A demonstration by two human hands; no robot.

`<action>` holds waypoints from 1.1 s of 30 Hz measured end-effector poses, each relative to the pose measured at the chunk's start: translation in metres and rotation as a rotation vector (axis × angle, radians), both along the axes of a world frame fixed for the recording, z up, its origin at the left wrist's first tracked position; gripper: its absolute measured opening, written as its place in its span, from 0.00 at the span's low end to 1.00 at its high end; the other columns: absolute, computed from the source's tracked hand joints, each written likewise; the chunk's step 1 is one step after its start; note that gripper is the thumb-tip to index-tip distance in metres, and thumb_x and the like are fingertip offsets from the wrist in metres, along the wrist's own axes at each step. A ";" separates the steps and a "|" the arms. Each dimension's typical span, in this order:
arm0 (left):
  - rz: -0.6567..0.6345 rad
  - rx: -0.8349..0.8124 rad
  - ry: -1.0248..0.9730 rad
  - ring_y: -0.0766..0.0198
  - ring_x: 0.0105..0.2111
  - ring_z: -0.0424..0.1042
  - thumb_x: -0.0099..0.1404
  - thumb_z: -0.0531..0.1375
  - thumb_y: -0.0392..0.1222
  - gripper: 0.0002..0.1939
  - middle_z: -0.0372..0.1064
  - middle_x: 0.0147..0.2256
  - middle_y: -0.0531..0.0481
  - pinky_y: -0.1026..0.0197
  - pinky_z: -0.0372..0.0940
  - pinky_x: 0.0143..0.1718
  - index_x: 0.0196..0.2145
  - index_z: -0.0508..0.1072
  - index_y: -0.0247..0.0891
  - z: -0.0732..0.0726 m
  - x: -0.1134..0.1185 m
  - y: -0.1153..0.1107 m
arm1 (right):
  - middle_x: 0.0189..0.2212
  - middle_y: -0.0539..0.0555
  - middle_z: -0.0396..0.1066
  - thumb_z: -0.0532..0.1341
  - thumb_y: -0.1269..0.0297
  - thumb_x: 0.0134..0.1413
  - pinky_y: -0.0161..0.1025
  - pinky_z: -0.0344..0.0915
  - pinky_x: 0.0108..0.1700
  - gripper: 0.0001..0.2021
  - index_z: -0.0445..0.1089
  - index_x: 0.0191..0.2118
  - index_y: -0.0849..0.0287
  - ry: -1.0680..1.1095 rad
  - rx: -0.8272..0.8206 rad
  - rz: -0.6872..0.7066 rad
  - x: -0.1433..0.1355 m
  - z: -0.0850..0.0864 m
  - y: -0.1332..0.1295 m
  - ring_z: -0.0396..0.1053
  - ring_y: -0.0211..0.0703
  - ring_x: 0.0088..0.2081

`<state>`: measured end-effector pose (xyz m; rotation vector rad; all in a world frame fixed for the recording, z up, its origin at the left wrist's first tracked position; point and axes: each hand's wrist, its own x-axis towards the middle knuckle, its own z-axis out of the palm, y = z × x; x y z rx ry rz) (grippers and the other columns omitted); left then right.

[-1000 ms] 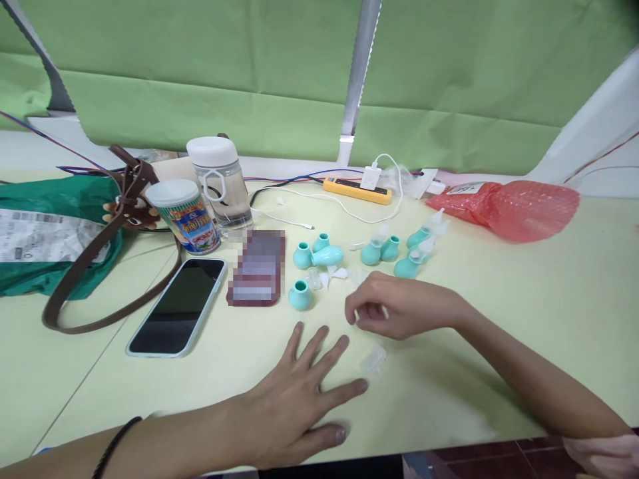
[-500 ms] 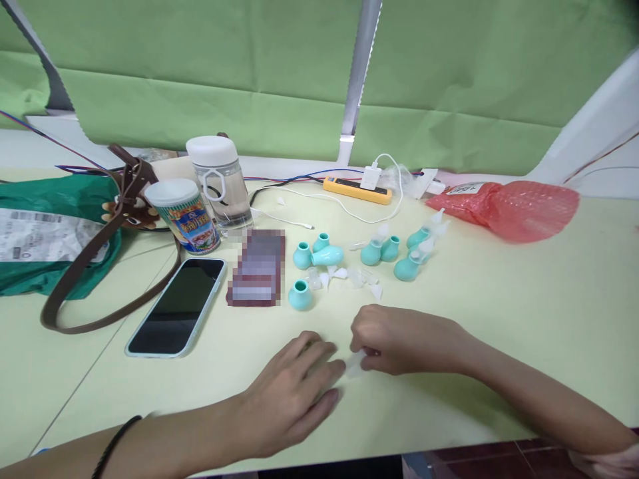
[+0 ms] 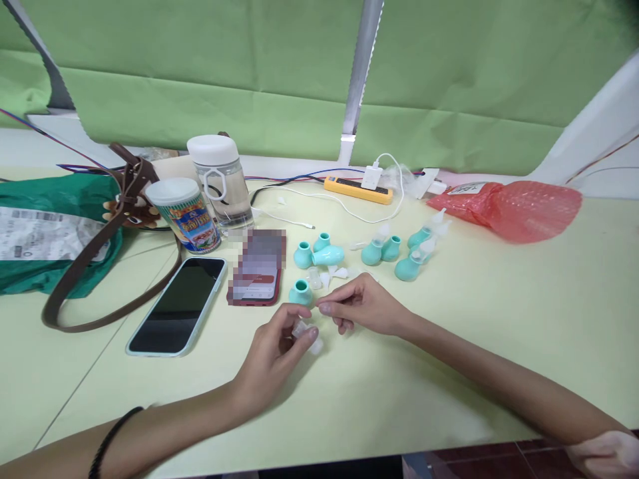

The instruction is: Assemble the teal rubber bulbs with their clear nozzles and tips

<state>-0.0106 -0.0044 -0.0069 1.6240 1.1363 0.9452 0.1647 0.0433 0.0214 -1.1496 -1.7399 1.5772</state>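
Observation:
My left hand [image 3: 274,349] is curled around a small clear plastic cap [image 3: 308,334], held between thumb and fingers just above the table. My right hand [image 3: 362,307] reaches in from the right with thumb and forefinger pinched together, their tips just above the cap; I cannot make out anything in the pinch. Just beyond both hands lie several teal rubber bulbs: one upright [image 3: 300,291] closest to my left hand, a cluster [image 3: 319,253] behind it, and more [image 3: 380,250] to the right. Small clear tips [image 3: 327,274] are scattered among them.
A dark phone [image 3: 178,305] and a second phone in a red case [image 3: 257,274] lie to the left. Behind them stand a printed cup [image 3: 184,215] and a clear bottle [image 3: 221,179]. There is a green bag [image 3: 44,226] with a brown strap far left, a yellow power strip [image 3: 357,189] at the back, and a red bag [image 3: 514,206] at right.
My left hand went from flat on the table to curled around the clear cap. My right hand fetched the cap from the table, brought it over, and now pinches just above it.

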 end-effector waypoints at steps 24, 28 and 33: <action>0.062 -0.287 -0.369 0.71 0.15 0.64 0.47 0.62 0.32 0.08 0.66 0.17 0.56 0.67 0.63 0.18 0.29 0.70 0.33 0.010 0.004 0.001 | 0.29 0.52 0.73 0.61 0.67 0.44 0.36 0.67 0.32 0.06 0.74 0.31 0.55 0.052 0.599 -0.088 -0.012 -0.009 -0.022 0.70 0.39 0.30; 0.063 -0.276 -0.377 0.71 0.16 0.64 0.47 0.62 0.32 0.08 0.67 0.18 0.55 0.67 0.63 0.19 0.28 0.69 0.33 0.008 0.003 0.000 | 0.30 0.52 0.73 0.59 0.70 0.45 0.38 0.68 0.33 0.08 0.73 0.34 0.54 0.097 0.633 -0.115 -0.017 -0.015 -0.026 0.70 0.40 0.32; 0.040 -0.229 -0.362 0.69 0.18 0.66 0.48 0.62 0.33 0.08 0.69 0.19 0.53 0.65 0.64 0.22 0.29 0.68 0.33 0.007 0.002 0.000 | 0.30 0.55 0.73 0.58 0.74 0.45 0.38 0.69 0.34 0.11 0.71 0.37 0.59 0.125 0.910 -0.070 -0.017 -0.017 -0.026 0.70 0.40 0.31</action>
